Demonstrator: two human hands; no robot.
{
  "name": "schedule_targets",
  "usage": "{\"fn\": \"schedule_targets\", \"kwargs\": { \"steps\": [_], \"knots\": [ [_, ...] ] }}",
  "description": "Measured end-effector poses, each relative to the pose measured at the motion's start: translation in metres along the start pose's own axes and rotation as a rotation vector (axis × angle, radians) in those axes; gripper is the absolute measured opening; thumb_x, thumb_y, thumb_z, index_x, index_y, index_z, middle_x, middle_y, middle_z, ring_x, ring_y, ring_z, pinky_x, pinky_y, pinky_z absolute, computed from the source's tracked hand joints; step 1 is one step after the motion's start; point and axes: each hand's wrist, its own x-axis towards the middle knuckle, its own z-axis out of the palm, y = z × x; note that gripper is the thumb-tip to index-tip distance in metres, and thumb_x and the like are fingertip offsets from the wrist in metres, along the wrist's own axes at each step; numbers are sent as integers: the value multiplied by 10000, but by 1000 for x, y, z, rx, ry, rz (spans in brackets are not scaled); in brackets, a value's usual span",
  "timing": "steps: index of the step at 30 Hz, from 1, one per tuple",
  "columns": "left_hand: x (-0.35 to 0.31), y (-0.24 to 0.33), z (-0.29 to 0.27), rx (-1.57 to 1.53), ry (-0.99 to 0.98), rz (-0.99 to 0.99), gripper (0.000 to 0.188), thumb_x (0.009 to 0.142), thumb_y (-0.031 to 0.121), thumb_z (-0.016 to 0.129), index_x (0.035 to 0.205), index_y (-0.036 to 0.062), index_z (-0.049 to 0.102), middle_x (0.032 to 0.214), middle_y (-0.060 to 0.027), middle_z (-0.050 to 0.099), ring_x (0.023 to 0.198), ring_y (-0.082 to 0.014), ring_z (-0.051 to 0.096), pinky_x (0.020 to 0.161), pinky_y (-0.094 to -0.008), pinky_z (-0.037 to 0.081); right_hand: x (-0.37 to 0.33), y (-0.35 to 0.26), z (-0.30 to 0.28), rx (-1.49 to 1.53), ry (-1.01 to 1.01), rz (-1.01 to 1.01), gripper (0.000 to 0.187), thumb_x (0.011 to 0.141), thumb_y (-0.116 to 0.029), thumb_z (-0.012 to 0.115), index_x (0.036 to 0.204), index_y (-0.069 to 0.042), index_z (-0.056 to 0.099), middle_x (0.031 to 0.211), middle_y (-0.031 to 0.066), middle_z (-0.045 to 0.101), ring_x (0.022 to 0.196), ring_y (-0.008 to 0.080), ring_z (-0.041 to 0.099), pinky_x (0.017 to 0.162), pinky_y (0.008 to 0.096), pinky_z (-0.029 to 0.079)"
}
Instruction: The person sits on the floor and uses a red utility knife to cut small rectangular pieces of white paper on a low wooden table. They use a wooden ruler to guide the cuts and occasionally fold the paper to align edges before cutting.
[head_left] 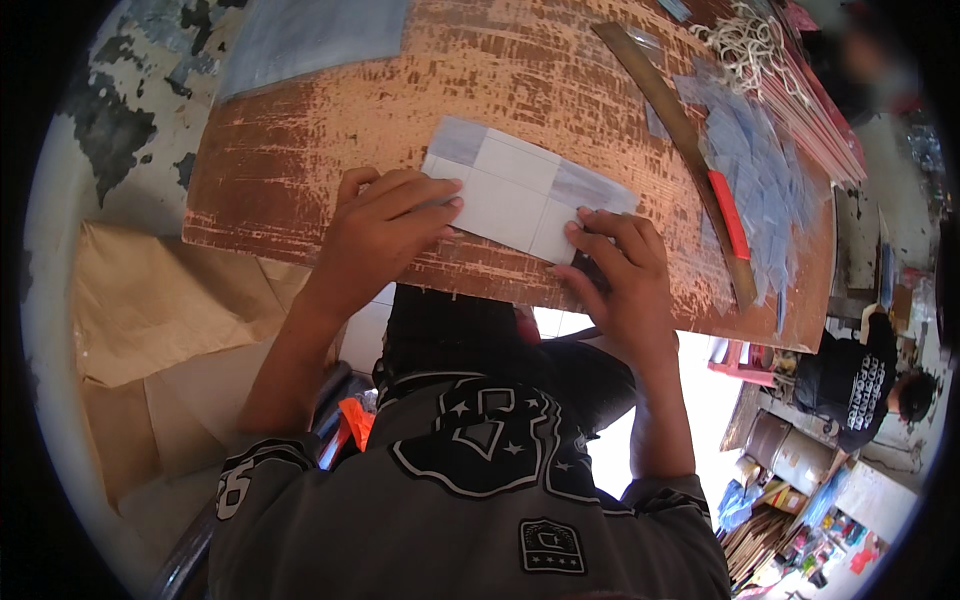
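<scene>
Left hand (395, 215) grasps left end of rectangular white-and-grey sheet (512, 185); right hand (622, 262) grasps its right end; scuffed brown tabletop (320, 135) under both

The left forearm (295, 355) slants up from the frame's lower left, its hand (395, 212) left of centre, back upward, fingers (420, 192) reaching rightward, gently bent; the right forearm (657, 410) rises nearly upright at right of centre, its hand (625, 262) angled leftward, fingers curved, thumb (582, 287) apart below them.
</scene>
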Motion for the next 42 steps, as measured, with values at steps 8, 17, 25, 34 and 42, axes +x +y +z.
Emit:
{"fn": "schedule_targets", "kwargs": {
  "steps": [8, 17, 25, 34, 42],
  "knots": [
    [3, -8, 4, -66, 12, 16, 234, 885, 126, 842, 1118, 144, 836, 1269, 14, 799, 1213, -210, 711, 1072, -414, 440, -2, 3, 4, 27, 19, 2, 389, 865, -261, 903, 1192, -87, 787, 1304, 73, 736, 1200, 337, 655, 1032, 490, 512],
    [5, -8, 5, -122, 34, 4, 186, 900, 111, 825, 1085, 123, 840, 1224, -9, 801, 1166, -205, 717, 1025, -407, 443, 2, -7, 0, 21, 4, 35, 354, 885, -254, 889, 1182, -98, 776, 1307, 94, 719, 1197, 356, 647, 1041, 508, 499],
    [5, -8, 6, -110, 14, -27, 191, 903, 124, 833, 1094, 127, 844, 1219, 11, 801, 1167, -197, 716, 1035, -403, 443, -2, -6, 5, -32, 41, -18, 308, 876, -220, 896, 1142, -100, 800, 1307, 120, 714, 1214, 390, 652, 1074, 544, 525],
    [4, -9, 6, -102, 0, -19, 228, 890, 145, 855, 1116, 121, 849, 1239, 10, 808, 1171, -219, 717, 1036, -399, 457, -3, -6, 4, -13, 41, 6, 298, 879, -217, 896, 1145, -109, 815, 1336, 110, 715, 1215, 389, 652, 1105, 550, 530],
    [6, -8, 4, -131, 24, -19, 157, 901, 145, 847, 1057, 128, 834, 1191, 25, 806, 1155, -192, 721, 1025, -394, 449, -2, -10, 5, -32, 44, 17, 299, 865, -199, 905, 1137, -110, 817, 1354, 93, 716, 1171, 366, 654, 1089, 534, 543]
  ]
}}
